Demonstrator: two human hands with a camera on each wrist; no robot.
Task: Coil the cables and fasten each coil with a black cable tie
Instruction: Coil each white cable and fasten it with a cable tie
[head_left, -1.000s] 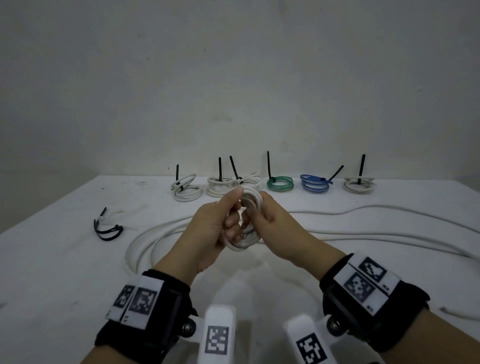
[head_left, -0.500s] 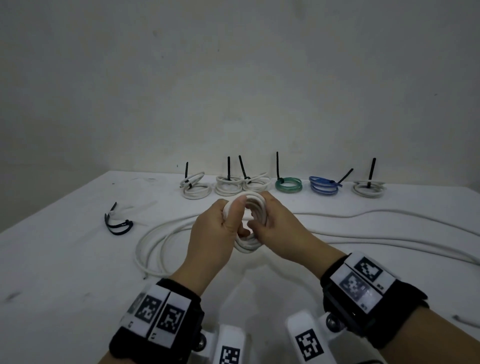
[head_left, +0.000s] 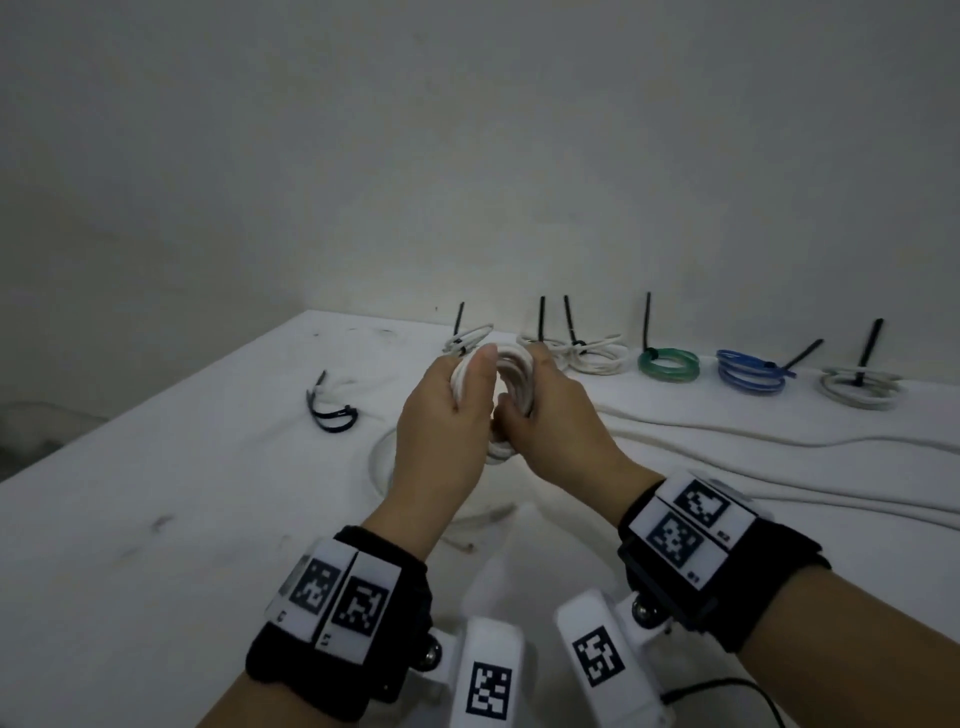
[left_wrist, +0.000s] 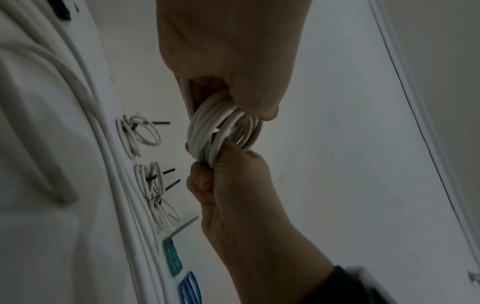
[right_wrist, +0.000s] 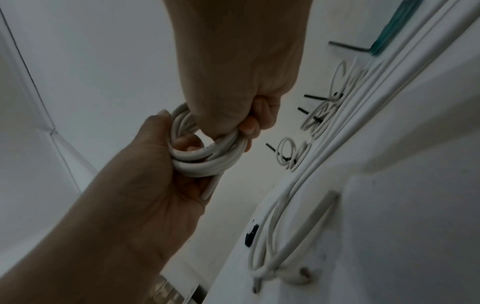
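Both hands have risen and drifted a little toward the back of the worktop (head_left: 156, 467) since a second ago, and the left thumb now lies higher over the top of the white coil (head_left: 511, 384). That coil is held in the air between the hands, above the worktop and in front of the row of tied coils. On its left side the left hand (head_left: 441, 421) has its fingers (right_wrist: 187, 144) curled through the ring, thumb pressed along the outer turns; on its right side the right hand (head_left: 550, 421) has its fingers (left_wrist: 205, 181) clamped round the bundled strands. From the wrist views the coil shows several turns, and one loose end pokes out below the left palm. Behind the hands, by the wall, lie finished coils — three white coils (head_left: 587, 353), a green coil (head_left: 669, 365), a blue coil (head_left: 750, 375) and a pale coil (head_left: 860, 391) at the far right — each with a black cable tie (head_left: 647, 322) sticking up from it. Loose white cable (head_left: 779, 441) runs across the worktop to the right and loops under the hands. To the left, well apart from the hands, lie spare black ties (head_left: 332, 410).
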